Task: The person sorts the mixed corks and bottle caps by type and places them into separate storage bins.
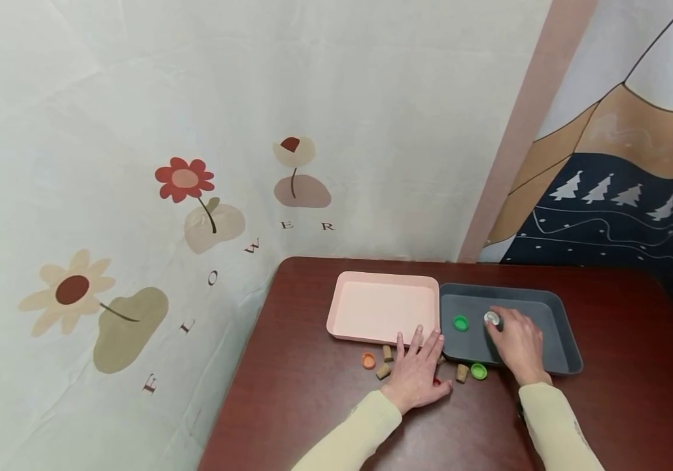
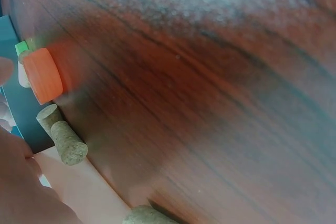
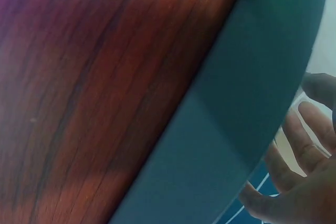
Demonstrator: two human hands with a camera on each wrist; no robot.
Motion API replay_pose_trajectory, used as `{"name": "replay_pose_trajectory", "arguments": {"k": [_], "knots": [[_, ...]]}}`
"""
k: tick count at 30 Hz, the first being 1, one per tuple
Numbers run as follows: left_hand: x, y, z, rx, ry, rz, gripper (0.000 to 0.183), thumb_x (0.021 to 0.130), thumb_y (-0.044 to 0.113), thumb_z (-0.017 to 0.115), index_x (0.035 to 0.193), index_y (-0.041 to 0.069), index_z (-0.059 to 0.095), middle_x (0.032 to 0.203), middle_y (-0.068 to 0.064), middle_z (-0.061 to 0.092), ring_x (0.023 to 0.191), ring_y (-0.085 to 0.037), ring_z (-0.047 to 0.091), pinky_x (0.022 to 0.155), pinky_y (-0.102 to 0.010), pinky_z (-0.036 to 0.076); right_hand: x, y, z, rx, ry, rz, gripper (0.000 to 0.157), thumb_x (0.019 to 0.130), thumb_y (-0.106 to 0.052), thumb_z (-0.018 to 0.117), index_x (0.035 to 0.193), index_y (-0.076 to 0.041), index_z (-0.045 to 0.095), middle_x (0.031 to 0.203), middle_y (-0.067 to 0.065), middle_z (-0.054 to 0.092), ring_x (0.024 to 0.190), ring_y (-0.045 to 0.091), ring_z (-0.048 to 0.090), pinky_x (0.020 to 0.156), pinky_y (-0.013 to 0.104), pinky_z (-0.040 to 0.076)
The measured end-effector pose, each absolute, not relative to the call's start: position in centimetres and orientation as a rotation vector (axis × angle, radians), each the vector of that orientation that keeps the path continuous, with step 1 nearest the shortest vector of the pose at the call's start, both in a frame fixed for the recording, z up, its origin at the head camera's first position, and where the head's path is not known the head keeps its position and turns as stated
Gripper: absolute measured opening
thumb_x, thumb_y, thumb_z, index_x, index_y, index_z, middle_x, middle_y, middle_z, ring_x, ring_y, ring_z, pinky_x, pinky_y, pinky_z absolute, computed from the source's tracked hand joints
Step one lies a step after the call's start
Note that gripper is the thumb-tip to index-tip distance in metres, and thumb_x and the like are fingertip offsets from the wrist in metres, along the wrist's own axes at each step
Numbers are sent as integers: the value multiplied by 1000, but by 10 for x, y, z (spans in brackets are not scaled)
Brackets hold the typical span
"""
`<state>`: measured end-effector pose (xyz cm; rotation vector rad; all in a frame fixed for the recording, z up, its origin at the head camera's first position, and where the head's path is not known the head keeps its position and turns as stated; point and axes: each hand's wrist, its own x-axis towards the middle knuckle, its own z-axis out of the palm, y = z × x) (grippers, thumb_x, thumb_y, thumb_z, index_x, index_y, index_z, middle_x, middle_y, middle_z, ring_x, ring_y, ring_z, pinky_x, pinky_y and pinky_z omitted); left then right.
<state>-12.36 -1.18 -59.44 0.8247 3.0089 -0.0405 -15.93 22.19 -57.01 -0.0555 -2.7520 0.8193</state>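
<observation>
Cap (image 1: 492,318), silvery, is pinched by the right hand (image 1: 521,345) — grey tray (image 1: 561,337) beneath.

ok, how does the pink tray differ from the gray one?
Colour: the pink tray is pale, the gray tray dark.
Place: in the head view, the pink tray sits left, the gray tray right.
Contents: a green cap lies in the gray tray; no cap shows in the pink tray.
Both are shallow, with raised rims and rounded corners.

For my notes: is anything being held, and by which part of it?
The right hand pinches a silver cap by its edge; the left hand seems to grip nothing.
</observation>
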Motion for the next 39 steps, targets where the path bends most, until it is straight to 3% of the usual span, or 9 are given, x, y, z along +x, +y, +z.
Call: {"name": "replay_pose_trajectory", "arguments": {"k": [10,25,39], "knots": [[-115,-9,-601,851,3014,-47,90,93,71,54,165,22,31,171,7,23,158,-26,16,118,-60,26,-154,227,-592,-72,-2883,715,35,91,-7,73,124,3,68,120,32,66,105,55,59,91,80,35],[-121,-10,-596,840,3040,-77,91,93,72,53,165,22,30,171,7,23,158,-26,16,119,-60,25,-156,220,-583,-25,-2852,710,40,95,-15,70,131,0,66,133,29,61,120,53,54,97,78,32],[-122,-11,-597,831,3057,-80,91,93,73,53,165,23,29,172,8,20,159,-25,14,120,-60,23,-116,210,-563,232,-2608,596,47,85,-17,82,127,1,70,130,28,64,116,49,60,93,71,44]]}}
